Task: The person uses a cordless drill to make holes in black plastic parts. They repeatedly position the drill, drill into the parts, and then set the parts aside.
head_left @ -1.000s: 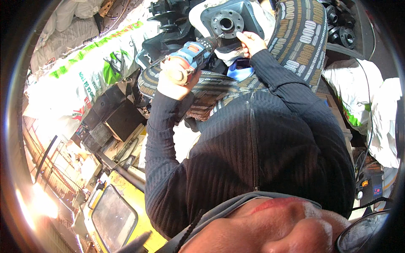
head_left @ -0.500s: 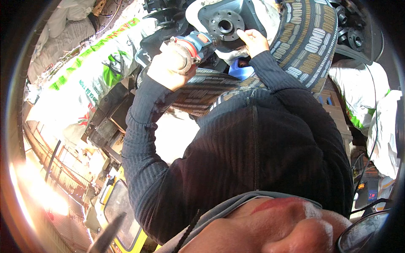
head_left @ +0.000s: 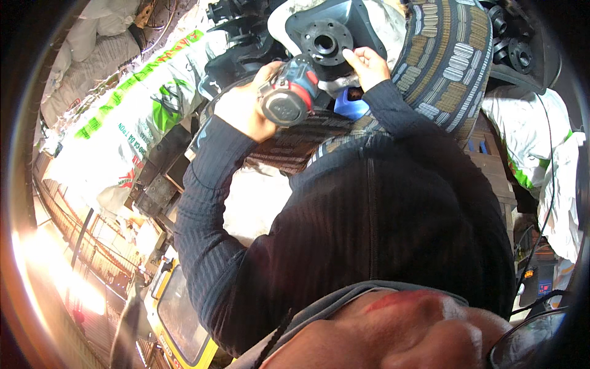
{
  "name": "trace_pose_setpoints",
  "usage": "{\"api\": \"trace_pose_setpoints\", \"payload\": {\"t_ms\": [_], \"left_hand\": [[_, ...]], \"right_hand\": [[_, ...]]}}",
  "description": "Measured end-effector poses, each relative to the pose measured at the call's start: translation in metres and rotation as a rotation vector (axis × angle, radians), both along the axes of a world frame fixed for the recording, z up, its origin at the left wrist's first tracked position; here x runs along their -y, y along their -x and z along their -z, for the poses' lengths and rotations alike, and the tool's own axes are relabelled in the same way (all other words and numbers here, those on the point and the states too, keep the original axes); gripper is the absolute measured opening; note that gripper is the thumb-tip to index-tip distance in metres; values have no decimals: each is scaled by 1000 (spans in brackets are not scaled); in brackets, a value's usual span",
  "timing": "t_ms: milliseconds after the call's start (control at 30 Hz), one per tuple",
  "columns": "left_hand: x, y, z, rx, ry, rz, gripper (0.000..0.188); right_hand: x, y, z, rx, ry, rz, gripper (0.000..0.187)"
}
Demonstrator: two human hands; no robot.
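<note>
My left hand [head_left: 246, 107] is wrapped round a hand-held power tool [head_left: 287, 95] with a blue-grey body, red trim and a rounded dark end toward me. The tool's front reaches the near left edge of a dark metal part [head_left: 301, 23] with a squarish plate and a round flange [head_left: 337, 55]. A central bore and a ring of small holes show in the flange. At the flange's near right rim is my right hand [head_left: 369, 66], its thumb and index finger pinched together. Whatever lies between those fingertips is too small to make out.
The part rests over white sacking [head_left: 386, 21] at my lap, which is covered by patterned cloth [head_left: 439, 67]. More dark metal parts [head_left: 236, 43] lie at the far left, others [head_left: 519, 55] at the far right. White-and-green sacks [head_left: 123, 123] flank me; a blue plastic piece [head_left: 350, 106] sits below the flange.
The power tool has swung so its rounded end faces me more and sits further right and lower. My right hand has shifted slightly nearer, still at the flange rim.
</note>
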State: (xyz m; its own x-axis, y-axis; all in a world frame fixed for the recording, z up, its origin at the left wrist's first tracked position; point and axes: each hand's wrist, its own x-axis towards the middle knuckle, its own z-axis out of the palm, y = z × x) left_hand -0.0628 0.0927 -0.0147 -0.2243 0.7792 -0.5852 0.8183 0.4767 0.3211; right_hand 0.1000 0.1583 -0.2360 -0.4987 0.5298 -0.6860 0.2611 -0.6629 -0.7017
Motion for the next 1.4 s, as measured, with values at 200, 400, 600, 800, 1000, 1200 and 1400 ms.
{"api": "trace_pose_setpoints", "payload": {"t_ms": [200, 400, 600, 800, 1000, 1200, 1400], "left_hand": [[23, 24, -2, 167, -96, 214, 39], [76, 3, 14, -6, -154, -88, 38], [109, -28, 4, -52, -215, -22, 42], [125, -43, 1, -37, -181, -4, 54], [120, -51, 5, -69, -444, -5, 27], [114, -57, 2, 96, -253, -165, 50], [106, -59, 12, -65, -413, 2, 35]], "right_hand": [[-5, -7, -10, -10, 174, -262, 32], [5, -15, -21, 4, -303, -294, 23], [-1, -9, -33, -223, 605, -343, 34], [7, -7, -50, -283, 1035, -131, 22], [7, -14, -51, -362, 1072, 17, 18], [7, -19, -57, -376, 1031, 49, 17], [7, -19, -58, -428, 1124, 182, 17]]}}
